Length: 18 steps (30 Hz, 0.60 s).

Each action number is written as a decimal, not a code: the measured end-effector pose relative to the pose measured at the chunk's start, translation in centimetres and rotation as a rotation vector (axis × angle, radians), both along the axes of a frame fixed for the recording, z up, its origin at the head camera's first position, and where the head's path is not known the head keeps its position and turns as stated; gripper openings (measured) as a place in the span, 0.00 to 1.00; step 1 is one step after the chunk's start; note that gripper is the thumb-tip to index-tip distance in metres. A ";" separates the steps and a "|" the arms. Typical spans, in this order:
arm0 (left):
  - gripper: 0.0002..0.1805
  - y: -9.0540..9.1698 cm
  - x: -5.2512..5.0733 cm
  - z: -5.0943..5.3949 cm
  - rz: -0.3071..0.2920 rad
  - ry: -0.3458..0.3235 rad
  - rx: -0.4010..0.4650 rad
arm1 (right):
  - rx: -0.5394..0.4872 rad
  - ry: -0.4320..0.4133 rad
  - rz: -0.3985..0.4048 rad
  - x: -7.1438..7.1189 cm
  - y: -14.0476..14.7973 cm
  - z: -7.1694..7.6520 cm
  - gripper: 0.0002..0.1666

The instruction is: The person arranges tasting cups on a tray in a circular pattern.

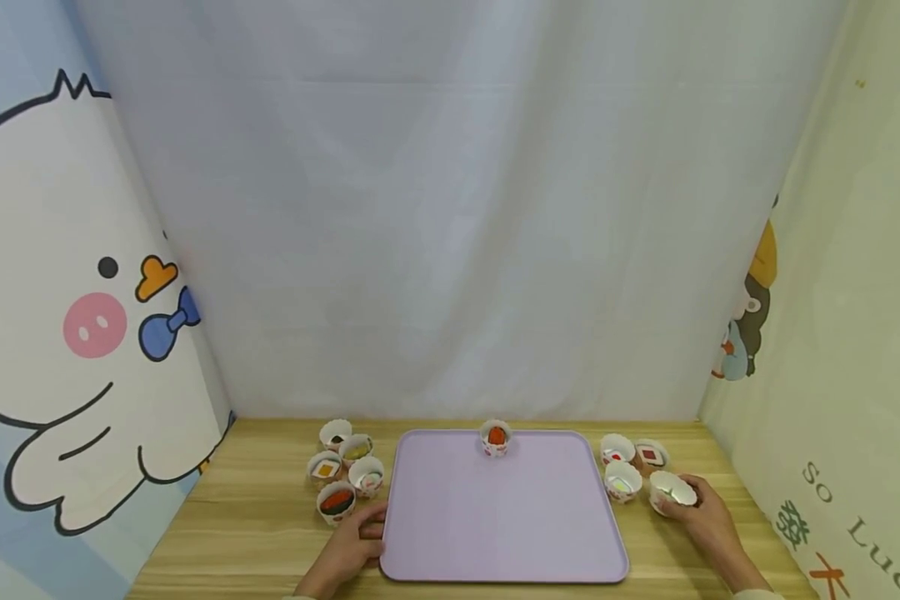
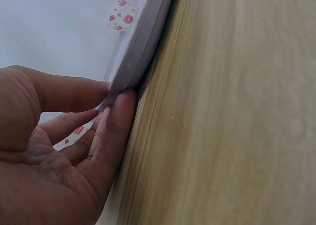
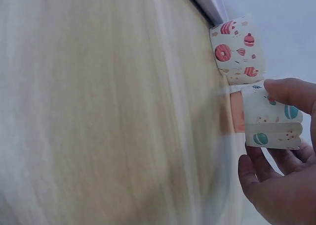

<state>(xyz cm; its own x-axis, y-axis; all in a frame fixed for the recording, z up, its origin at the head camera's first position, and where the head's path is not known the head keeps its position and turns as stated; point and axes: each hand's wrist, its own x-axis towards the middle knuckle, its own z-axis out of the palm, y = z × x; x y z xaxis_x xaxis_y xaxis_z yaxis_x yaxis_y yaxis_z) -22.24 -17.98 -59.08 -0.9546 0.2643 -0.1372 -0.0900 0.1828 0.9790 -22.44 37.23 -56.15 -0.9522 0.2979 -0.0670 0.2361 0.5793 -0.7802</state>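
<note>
At the left edge of a lilac tray [image 1: 495, 533] is my left hand [image 1: 348, 542]. In the left wrist view, thumb and forefinger of that hand [image 2: 69, 136] pinch the tray's rim [image 2: 143, 47]. My right hand [image 1: 708, 517] grips a white paper baking cup [image 1: 672, 490], whose contents I cannot make out. The right wrist view shows this cup [image 3: 271, 118] with green prints, lifted off the wood between thumb and fingers. A single paper cup with something red-orange in it [image 1: 496, 438] stands at the tray's far edge.
Left of the tray, several paper cups [image 1: 356, 450] hold small toy-like foods, one a red-topped dark piece [image 1: 337, 501]. More cups [image 1: 622, 481] stand right of it, near the held one. Behind the wooden table [image 1: 255, 533] hangs a pale curtain [image 1: 450, 250].
</note>
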 end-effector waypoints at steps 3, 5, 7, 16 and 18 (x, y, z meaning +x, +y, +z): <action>0.39 -0.1 0.1 0.0 -0.003 -0.003 0.006 | 0.017 -0.006 0.018 0.5 0.0 0.7 0.47; 0.39 -0.1 0.1 0.0 -0.007 0.000 0.009 | 0.028 0.006 0.027 0.7 0.0 1.1 0.46; 0.39 -0.1 0.1 0.1 -0.010 0.004 0.011 | 0.022 0.022 0.043 0.9 0.0 1.6 0.44; 0.38 -0.1 0.1 0.0 -0.013 0.004 0.016 | -0.008 0.023 0.101 1.4 -0.6 4.1 0.45; 0.38 -0.1 0.1 -0.1 -0.015 0.006 0.019 | 0.004 0.017 0.113 1.4 -0.9 4.6 0.46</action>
<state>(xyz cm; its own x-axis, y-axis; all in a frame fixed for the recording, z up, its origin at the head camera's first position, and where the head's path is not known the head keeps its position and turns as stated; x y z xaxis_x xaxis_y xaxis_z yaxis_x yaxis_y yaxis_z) -22.19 -18.08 -59.15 -0.9513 0.2813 -0.1263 -0.0815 0.1655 0.9828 -21.03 36.32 -51.53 -0.9808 0.1890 -0.0491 0.1556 0.6048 -0.7810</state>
